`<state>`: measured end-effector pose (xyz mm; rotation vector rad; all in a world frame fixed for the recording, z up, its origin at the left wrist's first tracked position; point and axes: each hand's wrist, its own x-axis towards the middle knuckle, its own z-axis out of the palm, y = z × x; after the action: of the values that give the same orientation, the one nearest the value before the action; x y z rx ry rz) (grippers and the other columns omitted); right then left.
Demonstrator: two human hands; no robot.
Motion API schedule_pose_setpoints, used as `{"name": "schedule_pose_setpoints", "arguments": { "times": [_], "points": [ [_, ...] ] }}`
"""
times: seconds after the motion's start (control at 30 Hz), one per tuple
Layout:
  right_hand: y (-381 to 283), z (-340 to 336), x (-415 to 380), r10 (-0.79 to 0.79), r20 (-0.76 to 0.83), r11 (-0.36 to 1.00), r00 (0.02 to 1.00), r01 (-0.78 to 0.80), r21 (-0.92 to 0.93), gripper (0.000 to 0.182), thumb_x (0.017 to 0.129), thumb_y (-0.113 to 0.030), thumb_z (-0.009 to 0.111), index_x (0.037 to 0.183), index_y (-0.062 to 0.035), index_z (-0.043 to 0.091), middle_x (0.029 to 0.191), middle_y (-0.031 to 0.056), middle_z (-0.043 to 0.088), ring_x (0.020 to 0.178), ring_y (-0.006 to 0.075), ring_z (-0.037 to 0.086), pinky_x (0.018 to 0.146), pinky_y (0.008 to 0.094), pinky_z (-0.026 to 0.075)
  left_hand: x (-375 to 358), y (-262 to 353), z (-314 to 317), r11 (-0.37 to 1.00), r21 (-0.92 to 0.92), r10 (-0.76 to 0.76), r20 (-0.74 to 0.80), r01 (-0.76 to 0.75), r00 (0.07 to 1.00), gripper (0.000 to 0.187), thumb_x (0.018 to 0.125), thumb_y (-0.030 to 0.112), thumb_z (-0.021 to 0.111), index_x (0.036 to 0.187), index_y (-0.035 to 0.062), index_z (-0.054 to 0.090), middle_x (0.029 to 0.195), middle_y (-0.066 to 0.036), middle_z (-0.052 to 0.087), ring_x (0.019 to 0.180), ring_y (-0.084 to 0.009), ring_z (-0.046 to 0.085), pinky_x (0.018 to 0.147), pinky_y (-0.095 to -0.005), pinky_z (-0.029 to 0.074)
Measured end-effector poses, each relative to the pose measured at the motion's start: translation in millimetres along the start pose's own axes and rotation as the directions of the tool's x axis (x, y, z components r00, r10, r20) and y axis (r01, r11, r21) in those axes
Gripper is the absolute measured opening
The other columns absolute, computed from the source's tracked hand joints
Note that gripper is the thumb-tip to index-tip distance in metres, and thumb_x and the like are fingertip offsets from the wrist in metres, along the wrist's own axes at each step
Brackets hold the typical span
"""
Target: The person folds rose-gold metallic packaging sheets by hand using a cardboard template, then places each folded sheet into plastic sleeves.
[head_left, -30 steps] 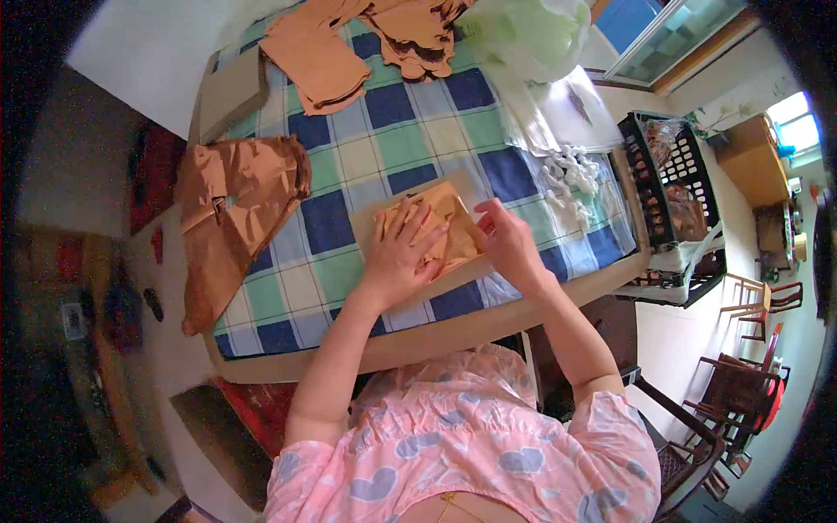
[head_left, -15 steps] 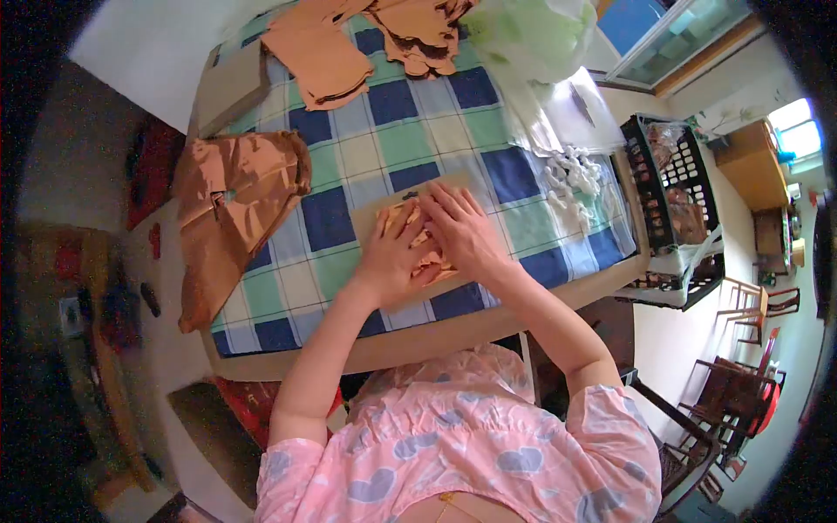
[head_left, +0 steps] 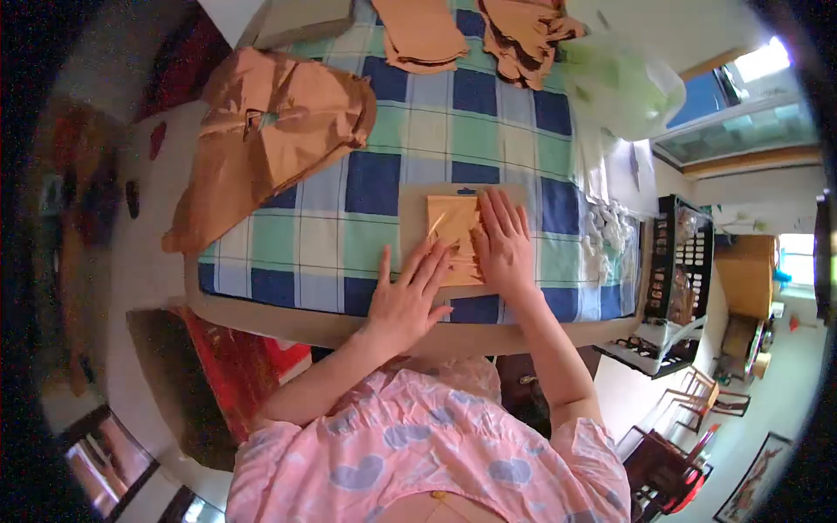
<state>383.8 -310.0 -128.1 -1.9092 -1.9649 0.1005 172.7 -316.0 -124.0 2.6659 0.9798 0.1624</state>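
Observation:
A flat tan card (head_left: 413, 218) with a dark hang slot at its top edge lies on the checked cloth. On it rests a copper-coloured shiny sheet (head_left: 452, 218), its edges ragged toward the right and lower side. My right hand (head_left: 506, 248) lies flat with fingers stretched along the sheet's right edge, holding nothing. Lower left, my left hand (head_left: 405, 292) is spread open, its fingertips touching the lower left part of the sheet. Part of the card is hidden under both hands.
A large crumpled copper-coloured sheet (head_left: 279, 131) lies left. Cut copper-coloured pieces (head_left: 425, 35) and a darker-edged stack (head_left: 520, 39) lie at the back. Clear plastic (head_left: 623, 87) and white scraps (head_left: 606, 240) are right, near a black crate (head_left: 676, 270).
My hands have moved apart, uncovering the middle of the copper-coloured sheet. My left hand slid down toward me and my right hand moved to the right edge. The camera view has shifted.

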Motion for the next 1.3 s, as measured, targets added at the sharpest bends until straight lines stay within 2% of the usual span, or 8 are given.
{"name": "schedule_pose_setpoints", "arguments": {
  "times": [0.2,0.27,0.37,0.83,1.03,1.07,1.17,1.3],
  "points": [
    [1,2,1,-0.027,0.026,0.999,0.999,0.028,-0.025,0.049,0.094,-0.024,0.047,0.139,-0.0039,0.041,0.144,0.0145,0.040,0.135,0.0308,0.035,0.111,0.0495,0.024,38,4,-7,0.969,-0.247,-0.070,-0.182,0.024,0.981,0.052,0.089,0.026,0.054,0.133,0.0005,0.046,0.141,-0.016,0.042,0.135,-0.0302,0.034,0.111,-0.0537,0.023],
    [4,6,-2,-0.035,0.036,0.999,0.999,0.036,-0.037,0.049,0.094,-0.024,0.046,0.139,-0.0043,0.041,0.145,0.0141,0.040,0.136,0.0303,0.034,0.112,0.0493,0.023,73,6,16,0.964,-0.266,-0.084,-0.404,-0.029,0.911,0.050,0.089,0.022,0.051,0.131,-0.0036,0.047,0.137,-0.019,0.046,0.135,-0.0297,0.035,0.112,-0.0482,0.024],
    [5,5,-3,-0.015,0.064,0.998,0.998,0.019,-0.065,0.048,0.094,-0.022,0.044,0.139,-0.0047,0.042,0.146,0.0136,0.039,0.138,0.0296,0.032,0.113,0.0499,0.019,87,9,29,0.988,-0.152,-0.096,-0.378,0.040,0.921,0.051,0.087,0.015,0.051,0.135,-0.0026,0.042,0.140,-0.023,0.041,0.133,-0.0372,0.036,0.113,-0.0505,0.022],
    [30,-5,-7,0.030,0.138,0.966,0.990,0.007,-0.259,0.059,0.094,-0.045,0.044,0.145,-0.0172,0.035,0.152,0.0193,0.023,0.143,0.0368,0.016,0.110,0.0628,0.005,82,11,26,0.994,-0.035,-0.111,-0.332,0.105,0.937,0.071,0.079,0.046,0.059,0.140,0.0124,0.043,0.150,-0.014,0.030,0.136,-0.0460,0.024,0.104,-0.0689,0.020],
    [186,-65,41,0.240,-0.408,0.881,0.881,-0.375,-0.289,0.038,0.083,-0.035,0.067,0.112,-0.0115,0.058,0.110,0.0114,0.059,0.106,0.0340,0.051,0.094,0.0480,0.038,82,14,16,0.992,-0.047,-0.122,-0.297,0.113,0.947,0.075,0.076,0.046,0.065,0.139,0.0105,0.043,0.149,-0.013,0.029,0.135,-0.0462,0.024,0.104,-0.0686,0.020],
    [197,-82,47,0.493,-0.370,0.739,0.787,-0.604,-0.298,0.043,0.079,-0.037,0.072,0.110,-0.0106,0.059,0.107,0.0115,0.060,0.105,0.0329,0.053,0.090,0.0469,0.041,83,13,16,0.994,-0.041,-0.110,-0.289,0.102,0.951,0.076,0.075,0.045,0.065,0.139,0.0105,0.042,0.149,-0.013,0.029,0.135,-0.0462,0.024,0.104,-0.0685,0.020],
    [292,-84,32,0.627,-0.198,0.764,0.753,-0.645,-0.034,0.036,0.079,-0.031,0.074,0.103,-0.0075,0.063,0.096,0.0087,0.064,0.088,0.0241,0.059,0.076,0.0370,0.047,81,11,15,0.995,-0.029,-0.095,-0.279,0.091,0.955,0.079,0.074,0.045,0.067,0.140,0.0107,0.040,0.150,-0.013,0.028,0.135,-0.0459,0.024,0.105,-0.0681,0.020],
    [294,-91,35,0.592,-0.088,0.801,0.801,-0.572,0.179,0.026,0.081,-0.026,0.071,0.093,-0.0037,0.065,0.081,0.0066,0.065,0.074,0.0180,0.060,0.069,0.0313,0.047,79,12,17,0.995,-0.024,-0.096,-0.296,0.093,0.950,0.080,0.074,0.045,0.068,0.140,0.0110,0.038,0.150,-0.013,0.028,0.135,-0.0451,0.025,0.104,-0.0680,0.021]
  ]
}}
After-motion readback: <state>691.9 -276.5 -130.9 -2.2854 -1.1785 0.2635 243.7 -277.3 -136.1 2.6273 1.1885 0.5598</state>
